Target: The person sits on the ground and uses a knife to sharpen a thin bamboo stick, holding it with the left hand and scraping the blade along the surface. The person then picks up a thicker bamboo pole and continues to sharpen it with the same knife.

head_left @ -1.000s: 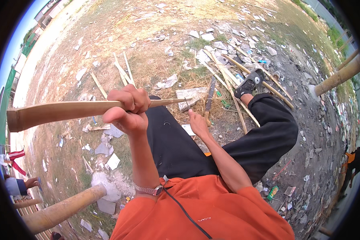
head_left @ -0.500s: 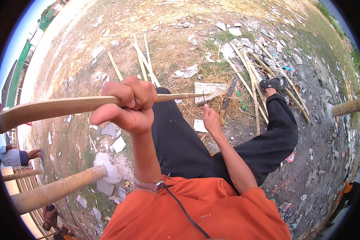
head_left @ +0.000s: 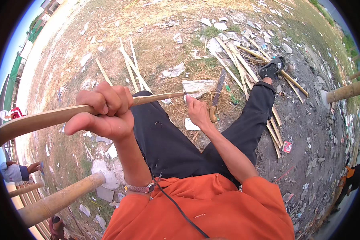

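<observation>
A long split bamboo strip [head_left: 44,120] crosses in front of me from the left rim, its thin tip pointing right. My left hand [head_left: 108,110] is closed round its middle, thumb stretched out to the left. Close to the thin tip, my right hand [head_left: 199,113] is closed on a small knife [head_left: 185,94]; only a short piece of dark blade shows, against the strip. Behind the tip lies a pale, weathered wooden block [head_left: 202,85] on the ground. A machete [head_left: 219,90] with a wooden handle rests beside it, beyond my right hand.
Bamboo strips lie at the far left [head_left: 132,66] and around my outstretched right foot [head_left: 271,70]. Thick bamboo poles stand at left [head_left: 64,196] and right [head_left: 346,92]. Paper scraps and stones litter the ground. People appear at both edges, one in a light top [head_left: 13,172].
My right hand with the small knife has turned inward and come closer to the strip. The view has shifted, and my right leg lies straighter.
</observation>
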{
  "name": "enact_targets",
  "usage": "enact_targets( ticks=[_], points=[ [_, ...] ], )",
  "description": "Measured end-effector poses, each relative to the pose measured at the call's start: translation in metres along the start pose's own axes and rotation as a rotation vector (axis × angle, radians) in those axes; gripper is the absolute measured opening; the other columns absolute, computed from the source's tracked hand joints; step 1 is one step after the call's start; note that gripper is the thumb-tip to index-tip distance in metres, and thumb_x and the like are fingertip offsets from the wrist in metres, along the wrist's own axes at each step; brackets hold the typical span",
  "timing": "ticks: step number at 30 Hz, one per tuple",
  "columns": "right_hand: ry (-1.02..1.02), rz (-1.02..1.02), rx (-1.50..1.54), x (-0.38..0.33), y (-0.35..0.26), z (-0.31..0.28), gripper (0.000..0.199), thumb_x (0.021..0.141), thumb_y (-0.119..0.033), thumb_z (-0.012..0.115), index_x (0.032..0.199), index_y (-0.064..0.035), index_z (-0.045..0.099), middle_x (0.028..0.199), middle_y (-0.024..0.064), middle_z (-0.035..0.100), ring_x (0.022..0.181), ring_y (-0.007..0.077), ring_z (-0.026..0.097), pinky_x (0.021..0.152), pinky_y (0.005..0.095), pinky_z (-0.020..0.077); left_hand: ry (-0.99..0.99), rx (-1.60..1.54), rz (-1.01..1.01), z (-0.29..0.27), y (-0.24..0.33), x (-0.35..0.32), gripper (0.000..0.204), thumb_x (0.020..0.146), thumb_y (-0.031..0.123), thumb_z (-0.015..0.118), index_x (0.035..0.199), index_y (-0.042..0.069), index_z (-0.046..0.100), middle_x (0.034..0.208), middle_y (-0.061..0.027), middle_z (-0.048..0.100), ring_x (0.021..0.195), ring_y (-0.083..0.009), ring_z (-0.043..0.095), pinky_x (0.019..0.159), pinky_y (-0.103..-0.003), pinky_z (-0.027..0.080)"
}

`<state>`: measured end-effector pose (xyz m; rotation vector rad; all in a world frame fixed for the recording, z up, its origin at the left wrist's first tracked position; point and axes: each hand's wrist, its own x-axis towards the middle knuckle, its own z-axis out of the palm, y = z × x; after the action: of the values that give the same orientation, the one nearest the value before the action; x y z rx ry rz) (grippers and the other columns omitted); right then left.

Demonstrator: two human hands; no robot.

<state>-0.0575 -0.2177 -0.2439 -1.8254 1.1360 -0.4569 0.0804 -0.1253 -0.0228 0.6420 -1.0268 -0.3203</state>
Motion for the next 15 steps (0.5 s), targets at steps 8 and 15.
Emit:
enact_targets(
  ticks=[8, 15],
  points=[
    [-0.057, 0.085, -0.115, 0.009, 0.029, 0.008, 0.056, 0.094, -0.043, 0.033, 0.086, 0.0029, 0.064, 0.083, 0.0308, 0.061, 0.083, 0.0475, 0.058, 0.078, 0.0527, 0.0435, -0.006, -0.024, 0.039, 0.002, -0.001, -0.003, 0.061, 0.080, 0.072, 0.030, 0.066, 0.012, 0.031, 0.048, 0.0033, 0.024, 0.036, -0.0063, 0.013, 0.032, -0.024, 0.016],
    [-0.006, 0.270, -0.399, 0.013, 0.126, 0.014, 0.060, 0.094, -0.044, 0.029, 0.088, 0.0038, 0.064, 0.086, 0.0307, 0.061, 0.087, 0.0465, 0.058, 0.083, 0.0510, 0.0427, 0.013, 0.026, 0.024, 0.007, 0.000, 0.002, 0.061, 0.079, 0.072, 0.032, 0.065, 0.013, 0.030, 0.048, 0.0034, 0.023, 0.036, -0.0058, 0.013, 0.033, -0.023, 0.014]
  ],
)
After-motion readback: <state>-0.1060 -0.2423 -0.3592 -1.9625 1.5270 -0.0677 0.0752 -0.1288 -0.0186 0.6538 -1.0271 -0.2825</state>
